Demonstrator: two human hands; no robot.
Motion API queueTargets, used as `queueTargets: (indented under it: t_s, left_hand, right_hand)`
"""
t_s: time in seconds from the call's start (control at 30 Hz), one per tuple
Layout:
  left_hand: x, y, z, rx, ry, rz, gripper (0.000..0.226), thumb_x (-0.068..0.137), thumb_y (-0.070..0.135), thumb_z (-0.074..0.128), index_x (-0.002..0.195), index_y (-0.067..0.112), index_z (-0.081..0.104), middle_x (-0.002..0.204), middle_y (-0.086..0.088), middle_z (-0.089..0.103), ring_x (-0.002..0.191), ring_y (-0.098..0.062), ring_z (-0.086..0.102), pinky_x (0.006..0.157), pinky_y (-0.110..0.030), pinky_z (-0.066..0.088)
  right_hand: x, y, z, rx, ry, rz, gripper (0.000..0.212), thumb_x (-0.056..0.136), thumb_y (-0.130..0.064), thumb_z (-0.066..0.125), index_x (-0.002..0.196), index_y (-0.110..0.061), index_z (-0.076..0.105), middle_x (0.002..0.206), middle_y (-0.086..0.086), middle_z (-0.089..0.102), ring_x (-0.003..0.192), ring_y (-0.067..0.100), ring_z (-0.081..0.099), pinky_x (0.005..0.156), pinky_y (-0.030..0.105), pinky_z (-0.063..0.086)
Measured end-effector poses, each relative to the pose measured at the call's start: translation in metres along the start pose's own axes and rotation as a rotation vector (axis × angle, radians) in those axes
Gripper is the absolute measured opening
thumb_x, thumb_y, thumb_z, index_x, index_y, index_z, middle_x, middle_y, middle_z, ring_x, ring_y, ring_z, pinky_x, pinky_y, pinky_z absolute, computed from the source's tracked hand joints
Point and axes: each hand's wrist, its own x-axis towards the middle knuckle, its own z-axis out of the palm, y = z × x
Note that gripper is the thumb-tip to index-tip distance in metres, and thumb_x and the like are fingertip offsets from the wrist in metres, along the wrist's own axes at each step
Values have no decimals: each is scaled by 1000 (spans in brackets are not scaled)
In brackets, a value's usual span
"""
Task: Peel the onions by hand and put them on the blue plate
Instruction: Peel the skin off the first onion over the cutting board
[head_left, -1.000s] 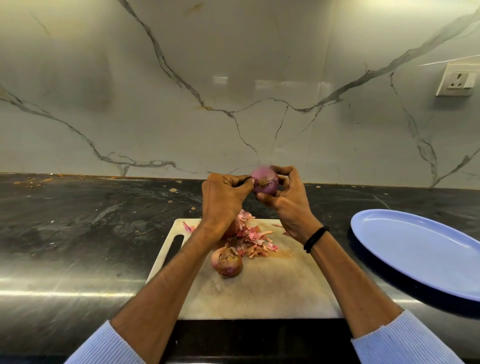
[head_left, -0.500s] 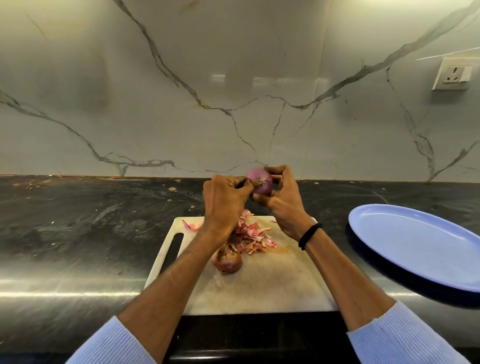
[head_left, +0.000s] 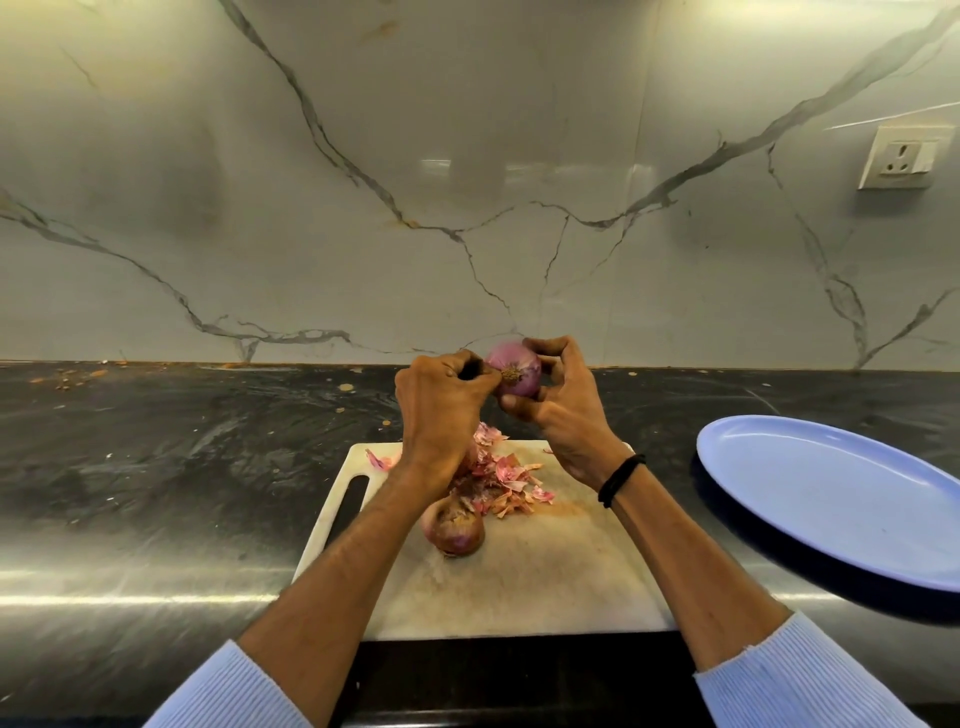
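onion (head_left: 517, 366) still clamped in right hand (head_left: 566, 415) grip, left hand (head_left: 441, 410) still pinching its root

You have a white cutting board (head_left: 519, 587) near you on the dark countertop (head_left: 182, 467). A wall socket (head_left: 901, 158) sits far right.

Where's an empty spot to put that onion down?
For the held onion, the blue plate is all bare. The cutting board is free in its near half, between the unpeeled onion and its front edge. The far end is crowded with peels.
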Motion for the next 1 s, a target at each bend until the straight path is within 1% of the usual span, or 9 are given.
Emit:
queueTargets:
  t_s: [0.17,0.23,0.5,0.63,0.73,0.8,0.87,0.93,1.0]
  left_hand:
    - [3,2,-2,-257,22,-245,3,86,17,76,87,17,79,77,7,75,72,-3,71,68,-17,58]
    - [5,1,-2,-317,22,-299,16,89,18,73,76,27,73,72,11,72,72,-3,71,69,-16,57]
    - [6,-3,0,-259,-15,-246,10,94,14,66,93,16,75,74,12,67,77,-8,68,69,-13,54]
    - [8,-3,0,-307,-95,-287,22,98,17,61,86,33,69,81,8,68,79,-11,63,69,-13,51]
    - [13,-1,-4,-390,-242,-362,20,102,18,54,115,24,69,107,10,67,98,0,58,84,-10,46]
    - [16,-2,-6,-384,-347,-360,37,103,16,52,139,15,56,135,7,59,125,-4,51,100,-16,39]
    - [18,-4,-8,-391,-410,-329,43,103,13,51,145,15,50,145,2,54,135,-10,46,110,-25,36]
    - [18,-4,-9,-410,-456,-290,45,102,13,51,147,17,48,144,1,55,133,-11,47,112,-28,39]
    - [16,-4,-9,-420,-506,-250,48,102,16,51,149,18,43,145,2,52,130,-9,48,103,-17,43]
  right_hand:
    - [5,2,-2,133,16,51,62,73,19,73,119,-17,52,133,20,51,119,35,60,97,50,54]
    - [6,3,-3,144,29,66,62,74,19,72,122,-16,52,134,21,52,120,35,60,96,46,55]
    - [7,-1,-5,270,5,164,58,85,19,60,136,-8,52,132,23,55,119,35,61,94,47,57]
    - [3,-7,-5,441,-9,245,53,90,20,47,136,-6,52,132,26,54,108,37,66,84,38,61]
    - [1,-10,-6,522,-7,280,45,94,11,49,136,-3,51,131,27,54,93,34,70,74,32,61]
    - [0,-10,-6,563,8,304,41,97,2,49,138,-2,50,126,25,58,87,30,71,75,32,61]
    - [0,-10,-8,563,13,304,37,101,-6,46,136,0,52,118,23,61,83,24,70,73,28,59]
    - [1,-11,-9,569,8,288,36,102,-11,45,135,1,53,117,23,61,85,24,68,77,29,58]
    - [1,-12,-8,582,-6,271,34,103,-10,44,134,2,54,119,22,61,90,25,68,84,32,58]
